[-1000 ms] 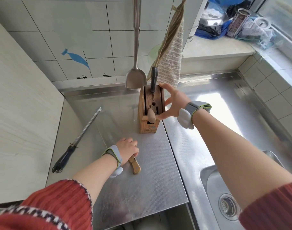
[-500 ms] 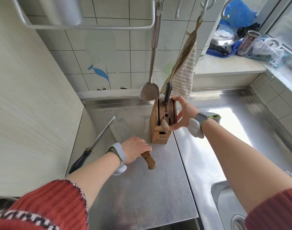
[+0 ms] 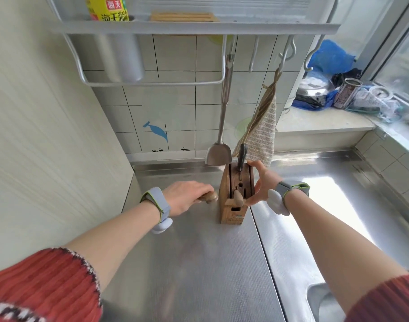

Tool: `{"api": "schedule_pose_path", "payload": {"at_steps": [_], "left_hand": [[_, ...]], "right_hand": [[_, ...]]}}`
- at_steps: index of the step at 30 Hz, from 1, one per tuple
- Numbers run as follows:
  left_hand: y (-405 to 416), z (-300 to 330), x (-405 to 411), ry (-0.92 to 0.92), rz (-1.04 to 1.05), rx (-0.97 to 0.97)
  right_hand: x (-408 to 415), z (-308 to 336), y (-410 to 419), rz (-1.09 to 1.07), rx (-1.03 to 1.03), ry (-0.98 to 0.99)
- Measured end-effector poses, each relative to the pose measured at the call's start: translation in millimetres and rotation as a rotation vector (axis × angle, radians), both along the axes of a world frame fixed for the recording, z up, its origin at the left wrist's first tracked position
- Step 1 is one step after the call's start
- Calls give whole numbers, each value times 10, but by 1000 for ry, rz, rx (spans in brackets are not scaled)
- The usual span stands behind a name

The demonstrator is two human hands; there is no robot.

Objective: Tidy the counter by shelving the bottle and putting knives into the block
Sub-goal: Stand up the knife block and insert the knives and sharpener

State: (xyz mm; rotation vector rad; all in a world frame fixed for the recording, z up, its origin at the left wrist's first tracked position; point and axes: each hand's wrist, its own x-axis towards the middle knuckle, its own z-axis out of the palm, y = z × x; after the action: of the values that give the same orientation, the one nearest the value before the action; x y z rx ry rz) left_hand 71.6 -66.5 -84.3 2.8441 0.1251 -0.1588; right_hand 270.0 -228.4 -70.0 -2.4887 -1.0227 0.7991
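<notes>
Upright on the steel counter (image 3: 199,263), the knife block (image 3: 236,194) is steadied by the right hand (image 3: 260,182), whose spread fingers touch its right side. Just beside it, a wooden knife handle (image 3: 45,198) is gripped by the closed left hand (image 3: 187,196). The bottle (image 3: 108,8) is seen on the shelf (image 3: 199,27) above.

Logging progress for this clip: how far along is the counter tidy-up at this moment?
Looks done: a yellow-labelled bottle stands on the wall shelf, and two knives already sit in the knife block. In hand: the left hand grips a wooden-handled knife beside the block, while the right hand steadies it. Left: slotting that knife. No other loose knives show on the counter in this view.
</notes>
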Motion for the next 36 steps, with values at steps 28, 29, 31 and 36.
{"api": "schedule_pose_path", "payload": {"at_steps": [28, 29, 31, 36], "left_hand": [[112, 1774, 322, -762, 326, -817], [86, 1781, 330, -760, 326, -828], [42, 1768, 353, -759, 329, -850], [-38, 1685, 415, -749, 341, -872]], "right_hand": [[-1, -13, 20, 22, 46, 45], [-4, -7, 22, 21, 39, 46], [-3, -2, 26, 17, 34, 55], [3, -8, 34, 10, 43, 50]]}}
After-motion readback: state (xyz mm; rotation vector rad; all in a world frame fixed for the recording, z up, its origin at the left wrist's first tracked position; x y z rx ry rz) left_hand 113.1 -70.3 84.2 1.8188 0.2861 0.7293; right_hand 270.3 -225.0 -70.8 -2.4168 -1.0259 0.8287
